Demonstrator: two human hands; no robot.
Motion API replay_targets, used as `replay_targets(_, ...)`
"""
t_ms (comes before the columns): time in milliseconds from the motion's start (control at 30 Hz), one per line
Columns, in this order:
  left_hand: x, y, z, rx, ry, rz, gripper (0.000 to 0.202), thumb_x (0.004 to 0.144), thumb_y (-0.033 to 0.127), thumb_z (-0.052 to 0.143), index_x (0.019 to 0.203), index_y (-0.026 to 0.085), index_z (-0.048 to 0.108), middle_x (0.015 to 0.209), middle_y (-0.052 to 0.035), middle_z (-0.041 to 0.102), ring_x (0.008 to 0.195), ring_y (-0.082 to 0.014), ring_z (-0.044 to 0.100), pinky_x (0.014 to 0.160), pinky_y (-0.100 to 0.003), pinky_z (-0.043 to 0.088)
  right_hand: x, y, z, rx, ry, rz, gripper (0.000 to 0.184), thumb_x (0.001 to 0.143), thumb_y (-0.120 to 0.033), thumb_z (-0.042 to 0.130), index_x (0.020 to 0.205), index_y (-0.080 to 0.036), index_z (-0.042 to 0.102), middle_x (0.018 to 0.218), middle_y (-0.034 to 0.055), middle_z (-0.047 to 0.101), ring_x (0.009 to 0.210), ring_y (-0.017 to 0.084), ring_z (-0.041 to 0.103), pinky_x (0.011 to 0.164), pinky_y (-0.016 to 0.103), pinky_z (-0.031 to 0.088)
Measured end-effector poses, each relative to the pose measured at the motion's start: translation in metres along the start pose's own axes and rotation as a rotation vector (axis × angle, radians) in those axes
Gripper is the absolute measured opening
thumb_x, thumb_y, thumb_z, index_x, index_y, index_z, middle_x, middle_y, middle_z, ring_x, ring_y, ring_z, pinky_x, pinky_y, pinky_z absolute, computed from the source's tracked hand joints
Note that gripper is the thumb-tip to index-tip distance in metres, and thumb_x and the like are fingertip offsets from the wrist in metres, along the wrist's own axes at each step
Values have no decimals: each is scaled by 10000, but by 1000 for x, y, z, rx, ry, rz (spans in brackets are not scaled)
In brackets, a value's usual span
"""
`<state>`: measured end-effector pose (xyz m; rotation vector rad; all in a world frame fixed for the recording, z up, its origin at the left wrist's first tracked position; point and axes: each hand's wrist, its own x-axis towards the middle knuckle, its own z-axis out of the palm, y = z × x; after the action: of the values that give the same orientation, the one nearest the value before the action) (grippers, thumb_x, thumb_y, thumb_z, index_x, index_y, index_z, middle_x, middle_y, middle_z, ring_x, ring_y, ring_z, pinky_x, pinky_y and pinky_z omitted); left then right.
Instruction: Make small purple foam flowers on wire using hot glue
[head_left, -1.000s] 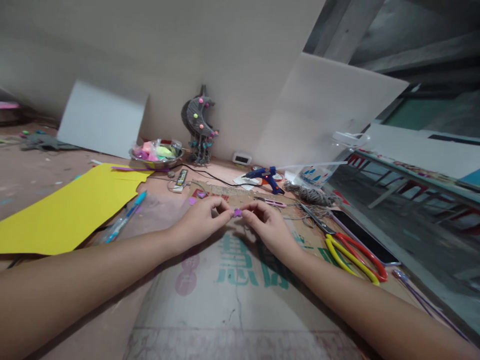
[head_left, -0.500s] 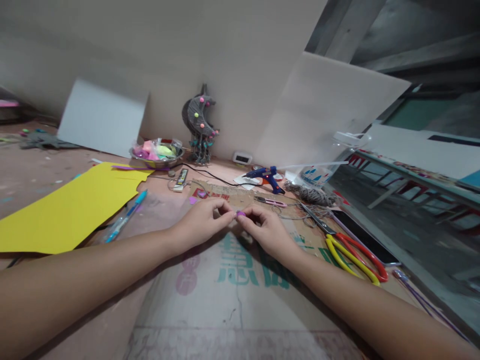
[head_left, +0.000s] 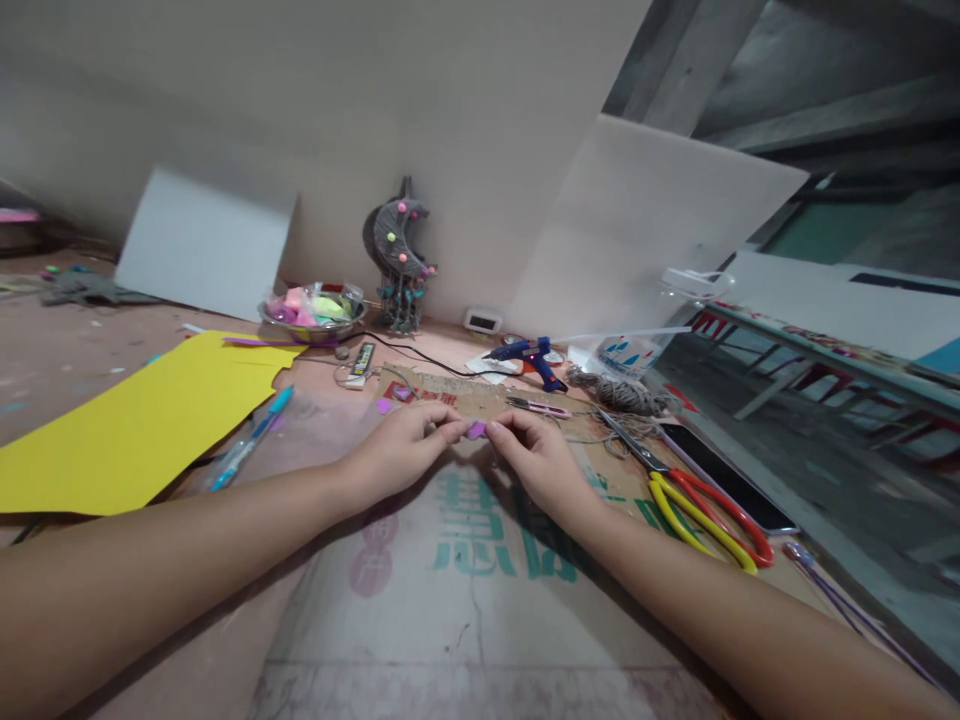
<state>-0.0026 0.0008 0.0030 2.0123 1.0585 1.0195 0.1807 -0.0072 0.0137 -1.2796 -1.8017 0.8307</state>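
My left hand [head_left: 405, 448] and my right hand [head_left: 536, 458] meet fingertip to fingertip over a flattened cardboard sheet [head_left: 480, 590]. Between them both hands pinch a small purple paper piece [head_left: 476, 430], held just above the cardboard. The fingers of each hand are curled in around it. Other small purple scraps [head_left: 385, 405] lie on the table a little beyond my left hand.
A yellow paper sheet [head_left: 127, 430] and a blue pen [head_left: 251, 440] lie at the left. Yellow-and-red scissors [head_left: 694, 505], a phone [head_left: 724, 478], twine [head_left: 619, 393], a blue glue gun [head_left: 525, 355] and small pink snips [head_left: 540, 406] are at the right. A bowl of coloured bits [head_left: 313, 312] and a moon ornament [head_left: 401, 250] stand by the wall.
Both hands stay pinched on the purple piece and have turned it slightly between the fingertips. The view has shifted down a little.
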Motion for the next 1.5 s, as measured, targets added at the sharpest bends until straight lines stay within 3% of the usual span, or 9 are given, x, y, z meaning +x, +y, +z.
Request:
replay_targets(167, 1, 1, 1, -49, 19, -42, 279, 847, 379, 476, 852, 165, 654, 845, -35, 667, 799, -162, 596, 712, -264, 444, -1, -2, 1, -85, 5, -79, 208, 830, -335, 504, 718, -177, 578, 624, -2, 551, 580, 125, 495, 547, 237, 392)
replay_targets(367, -1, 4, 2, -25, 9, -83, 190, 794, 307, 519, 739, 165, 633, 730, -13, 654, 684, -143, 573, 632, -249, 433, -3, -6, 2, -178, -41, -157, 176, 834, -281, 508, 721, -180, 597, 704, 17, 607, 679, 147, 549, 646, 260, 413)
replay_targets(567, -1, 1, 3, -22, 12, -68, 197, 799, 316, 503, 748, 168, 623, 755, -14, 653, 724, -152, 582, 658, -255, 428, -1, 5, 0, 62, 29, -90, 214, 851, -301, 490, 1024, -187, 539, 698, -18, 552, 584, 109, 502, 539, 228, 397)
replay_targets(833, -4, 9, 4, 180, -68, 85, 172, 785, 276, 516, 715, 182, 642, 716, -16, 641, 729, -160, 562, 677, -272, 399, 2, 5, -4, 116, 23, -27, 158, 854, -321, 487, 850, -172, 538, 681, 3, 613, 553, 106, 506, 509, 221, 393)
replay_targets(1133, -1, 5, 4, 14, 40, -1, 167, 797, 268, 507, 715, 175, 619, 747, -10, 650, 730, -149, 583, 655, -247, 425, 2, 4, -7, -51, 49, -44, 344, 860, -453, 464, 627, -200, 453, 524, -36, 460, 466, 106, 410, 460, 240, 324)
replay_targets(1267, 1, 1, 3, -79, 77, -85, 184, 803, 304, 507, 730, 166, 606, 734, -6, 646, 701, -144, 578, 636, -241, 427, 6, 1, -14, -201, 125, -173, 339, 848, -385, 491, 577, -199, 408, 556, -26, 426, 547, 121, 421, 534, 252, 349)
replay_targets(1333, 2, 1, 3, -95, 75, -108, 194, 806, 316, 503, 738, 164, 603, 734, -7, 643, 707, -146, 576, 645, -244, 426, 9, 0, -18, -185, 140, -247, 153, 830, -319, 526, 747, -191, 518, 747, 13, 541, 671, 141, 494, 631, 270, 403)
replay_targets(1400, 2, 1, 2, -100, 66, -118, 194, 806, 317, 503, 743, 162, 603, 738, -9, 639, 721, -150, 578, 658, -248, 427, 10, 1, -20, -171, 151, -300, 116, 826, -277, 538, 910, -199, 555, 943, 52, 578, 829, 168, 535, 748, 303, 423)
replay_targets(1500, 2, 2, 1, -108, 59, -127, 193, 805, 317, 504, 743, 161, 598, 736, -8, 633, 715, -149, 576, 659, -251, 427, 8, 2, -19, -223, 122, -332, 155, 858, -279, 498, 763, -192, 584, 915, 61, 602, 919, 189, 542, 828, 324, 402)
